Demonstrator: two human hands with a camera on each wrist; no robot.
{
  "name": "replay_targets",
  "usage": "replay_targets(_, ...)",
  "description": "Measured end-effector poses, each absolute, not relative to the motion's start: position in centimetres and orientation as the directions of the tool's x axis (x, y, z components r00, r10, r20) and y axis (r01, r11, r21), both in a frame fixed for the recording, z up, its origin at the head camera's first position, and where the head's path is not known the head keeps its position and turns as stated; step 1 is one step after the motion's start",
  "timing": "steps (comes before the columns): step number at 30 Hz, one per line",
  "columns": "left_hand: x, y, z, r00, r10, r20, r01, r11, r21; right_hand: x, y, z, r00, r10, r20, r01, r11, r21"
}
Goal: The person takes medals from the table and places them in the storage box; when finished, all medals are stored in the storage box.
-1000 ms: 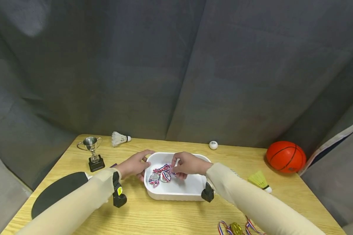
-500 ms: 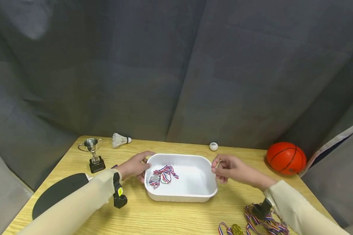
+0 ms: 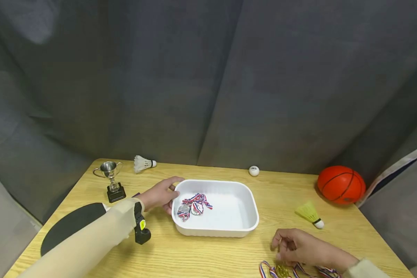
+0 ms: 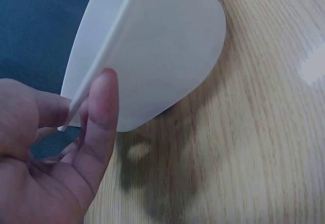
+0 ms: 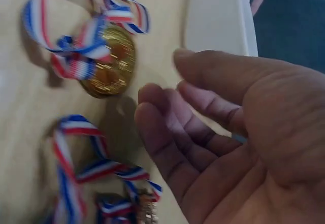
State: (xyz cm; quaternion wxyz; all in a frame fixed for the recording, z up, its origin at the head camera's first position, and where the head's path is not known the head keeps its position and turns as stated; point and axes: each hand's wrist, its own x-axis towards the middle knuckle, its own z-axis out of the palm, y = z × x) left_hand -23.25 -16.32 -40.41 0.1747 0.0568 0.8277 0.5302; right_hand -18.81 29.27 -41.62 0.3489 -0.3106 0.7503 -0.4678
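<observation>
My left hand [image 3: 160, 196] grips the left end of a white plastic tub [image 3: 215, 232], its rim caught between thumb and fingers. Inside the tub, at the left, lie silver medals [image 3: 183, 209] with red, white and blue ribbons. My right hand [image 3: 297, 245] holds nothing and hovers with loosely bent fingers near the front right of the table. Close by its fingertips in the right wrist view is a gold medal [image 5: 116, 64] on a striped ribbon. Beside that, a second ribbon [image 5: 68, 168] leads to a copper-coloured medal [image 5: 148, 209], partly cut off by the frame.
A silver trophy cup [image 3: 111, 177] and a white shuttlecock [image 3: 143, 164] stand back left, with a black paddle [image 3: 71, 224] under the left forearm. Toward the right are a white ball [image 3: 254, 170], a yellow shuttlecock [image 3: 309, 213] and a small basketball [image 3: 341, 185].
My right hand has left the inside of the tub and moved right and toward me, over the medals at the front. The left hand stays on the rim.
</observation>
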Motion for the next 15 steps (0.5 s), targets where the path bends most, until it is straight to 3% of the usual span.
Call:
replay_targets(10, -23.4, -16.3, -40.4, -0.929, 0.27, -0.254, -0.118, 0.435, 0.892, -16.5, 29.5, -42.7, -0.641, -0.672, -0.37, -0.086, 0.543, -0.836)
replay_targets(15, -23.4, -16.3, -40.4, -0.931, 0.253, -0.264, -0.128, 0.451, 0.883, -16.5, 29.4, -43.0, -0.639, -0.703, -0.312, -0.163, 0.52, -0.838)
